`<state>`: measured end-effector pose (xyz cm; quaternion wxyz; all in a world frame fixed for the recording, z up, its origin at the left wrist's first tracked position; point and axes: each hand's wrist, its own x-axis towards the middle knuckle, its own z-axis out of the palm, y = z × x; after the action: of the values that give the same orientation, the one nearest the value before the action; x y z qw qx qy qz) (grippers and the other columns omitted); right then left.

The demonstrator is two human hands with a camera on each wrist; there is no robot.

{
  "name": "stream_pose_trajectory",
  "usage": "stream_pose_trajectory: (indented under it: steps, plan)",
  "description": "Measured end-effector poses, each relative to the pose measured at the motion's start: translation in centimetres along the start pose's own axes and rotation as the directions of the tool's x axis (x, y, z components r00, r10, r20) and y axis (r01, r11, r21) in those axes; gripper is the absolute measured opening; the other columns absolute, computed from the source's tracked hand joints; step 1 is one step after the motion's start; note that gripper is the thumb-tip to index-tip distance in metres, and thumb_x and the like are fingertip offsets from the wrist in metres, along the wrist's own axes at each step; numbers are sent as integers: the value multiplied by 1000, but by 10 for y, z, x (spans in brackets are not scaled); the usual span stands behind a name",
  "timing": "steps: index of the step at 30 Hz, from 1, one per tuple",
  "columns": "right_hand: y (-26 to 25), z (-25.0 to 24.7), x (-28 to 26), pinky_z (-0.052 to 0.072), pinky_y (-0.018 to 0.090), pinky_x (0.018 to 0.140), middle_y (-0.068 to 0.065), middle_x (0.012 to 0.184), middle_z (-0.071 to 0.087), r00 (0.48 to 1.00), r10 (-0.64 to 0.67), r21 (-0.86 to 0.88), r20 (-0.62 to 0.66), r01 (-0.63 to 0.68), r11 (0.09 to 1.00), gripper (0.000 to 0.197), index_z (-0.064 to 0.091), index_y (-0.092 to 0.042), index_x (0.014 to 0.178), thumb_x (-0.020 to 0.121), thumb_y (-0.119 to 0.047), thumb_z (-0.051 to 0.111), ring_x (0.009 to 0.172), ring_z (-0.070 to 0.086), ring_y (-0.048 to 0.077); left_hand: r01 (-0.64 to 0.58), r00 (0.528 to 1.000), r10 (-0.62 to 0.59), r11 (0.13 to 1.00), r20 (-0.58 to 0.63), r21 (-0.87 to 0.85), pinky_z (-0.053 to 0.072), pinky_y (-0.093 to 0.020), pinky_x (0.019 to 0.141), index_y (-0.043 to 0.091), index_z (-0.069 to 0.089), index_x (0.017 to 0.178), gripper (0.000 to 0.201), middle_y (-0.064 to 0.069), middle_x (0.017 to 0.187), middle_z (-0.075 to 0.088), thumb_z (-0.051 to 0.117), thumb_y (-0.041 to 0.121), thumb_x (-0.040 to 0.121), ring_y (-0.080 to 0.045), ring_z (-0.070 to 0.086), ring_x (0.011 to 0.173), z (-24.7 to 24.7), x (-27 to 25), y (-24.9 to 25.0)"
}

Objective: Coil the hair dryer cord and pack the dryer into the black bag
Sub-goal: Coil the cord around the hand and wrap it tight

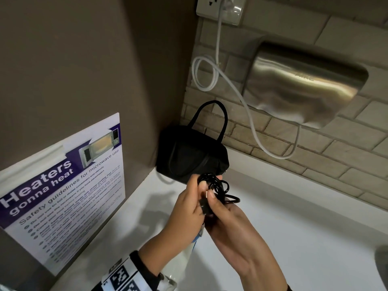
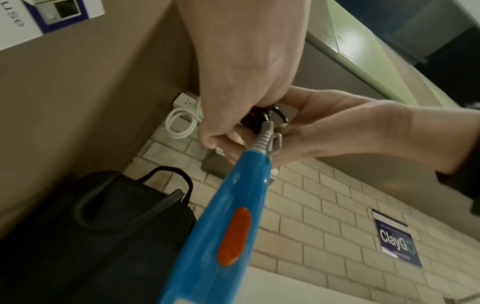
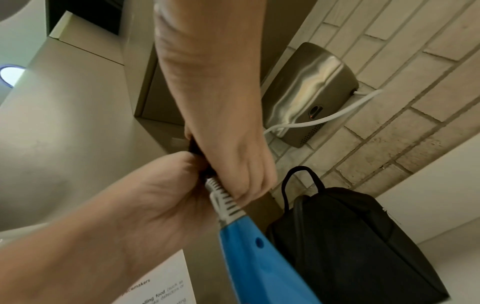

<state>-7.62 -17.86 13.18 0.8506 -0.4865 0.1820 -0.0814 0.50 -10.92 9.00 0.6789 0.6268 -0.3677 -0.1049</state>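
Both hands, left (image 1: 184,206) and right (image 1: 222,208), pinch looped glossy black cord (image 1: 218,185), keeping coil tight; soft black handled bag (image 1: 189,156) waits behind.

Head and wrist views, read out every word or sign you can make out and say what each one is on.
"Heaters gonna heat": poster on the brown wall.
"Safety guidelines for microwave use": same poster; its bullet lines are too small to read reliably.
"ClayGo": blue sign on the brick wall; its smaller lines are blurred.
Wall hand dryer: embossed brand, unreadable.

"Heaters gonna heat" poster (image 1: 63,192); "ClayGo" sign (image 2: 396,239)
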Motion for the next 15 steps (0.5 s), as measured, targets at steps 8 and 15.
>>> stream_pose_trajectory:
  steps: [8,15]
  plan:
    - [2,-13,-6,48,33,99,11,117,68,998,-28,-119,61,35,992,32,58,-5,119,94,7,43,110,63,21,82,995,-79,996,-57,43,51,-26,70,20,52,95,25,-6,82,66,31,34,100,-13,63,76,-4,4,7]
    - [12,-22,-20,54,25,69,-1,106,73,985,-156,-446,76,173,878,39,55,-25,127,95,-3,50,70,66,12,369,902,-425,667,76,-647,50,-44,99,-2,52,118,38,-18,115,69,31,27,103,-32,65,109,-17,22,10]
